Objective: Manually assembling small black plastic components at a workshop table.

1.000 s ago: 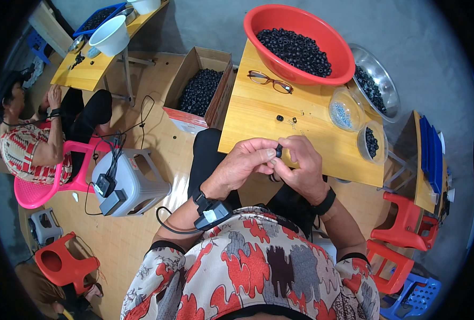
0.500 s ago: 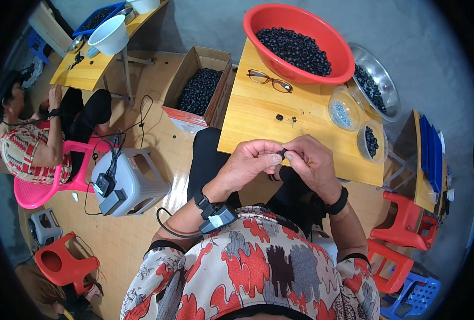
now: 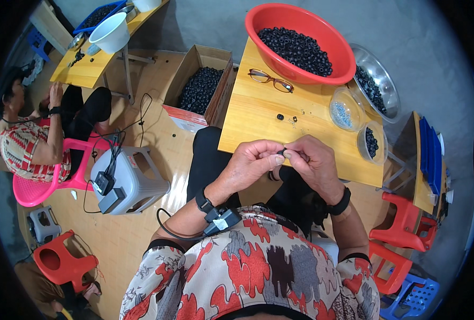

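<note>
Above the near edge of the yellow wooden table [image 3: 247, 125], my left hand [image 3: 254, 164] and my right hand [image 3: 317, 162] meet fingertip to fingertip. Between them they pinch a small black round part [image 3: 281, 152], mostly covered by thumbs and fingers. Just beyond, a loose black ring-shaped part [image 3: 280, 117] lies on the tabletop beside several tiny bits [image 3: 294, 120]. A clear tub [image 3: 334, 95] of small pale-blue pieces stands to the right. Nearer me is a second clear tub [image 3: 382, 156] with black parts in it.
A red basin [image 3: 345, 56] heaped with black ring-shaped parts, a steel bowl [image 3: 390, 90] and eyeglasses [image 3: 270, 80] occupy the far tabletop. Left on the floor are a cardboard box [image 3: 219, 96] of black parts and a grey stool [image 3: 141, 184] with cables. A co-worker [image 3: 31, 144] sits beyond.
My hands stay together on the black part, with only a slight shift of the fingers. The whole view has tilted very slightly.
</note>
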`<state>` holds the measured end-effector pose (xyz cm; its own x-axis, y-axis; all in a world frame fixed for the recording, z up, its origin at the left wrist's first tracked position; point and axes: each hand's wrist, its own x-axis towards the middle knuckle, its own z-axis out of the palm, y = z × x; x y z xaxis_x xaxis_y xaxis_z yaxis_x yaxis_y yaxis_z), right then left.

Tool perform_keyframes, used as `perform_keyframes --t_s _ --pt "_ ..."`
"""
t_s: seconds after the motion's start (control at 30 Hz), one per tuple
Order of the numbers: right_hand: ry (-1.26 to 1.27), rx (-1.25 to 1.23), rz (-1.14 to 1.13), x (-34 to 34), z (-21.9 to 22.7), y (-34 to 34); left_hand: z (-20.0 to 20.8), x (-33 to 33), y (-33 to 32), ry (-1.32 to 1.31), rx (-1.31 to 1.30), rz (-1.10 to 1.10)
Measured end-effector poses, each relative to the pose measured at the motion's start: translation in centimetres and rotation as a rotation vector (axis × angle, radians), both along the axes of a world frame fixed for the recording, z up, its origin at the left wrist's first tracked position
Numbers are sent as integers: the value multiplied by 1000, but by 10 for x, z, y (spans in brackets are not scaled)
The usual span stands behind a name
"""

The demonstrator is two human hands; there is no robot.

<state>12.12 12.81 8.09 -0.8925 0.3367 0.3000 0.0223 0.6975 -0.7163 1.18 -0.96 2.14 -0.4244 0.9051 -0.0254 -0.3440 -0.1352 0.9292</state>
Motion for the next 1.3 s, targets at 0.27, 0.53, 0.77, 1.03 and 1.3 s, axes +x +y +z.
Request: perform_keyframes --t_s 0.27,0.53,0.77,1.03,1.3 --pt "13 78 68 -5 9 -1 -5 2 3 -269 84 -40" --pt "17 251 164 -1 17 6 -2 3 1 -263 63 -30" --pt "115 517 103 -3 -5 -2 4 5 4 -213 35 35" --pt "157 515 83 -5 -8 -1 5 -3 0 -285 5 -40" --pt "164 567 114 -5 -10 -3 5 2 1 -209 -5 -32"
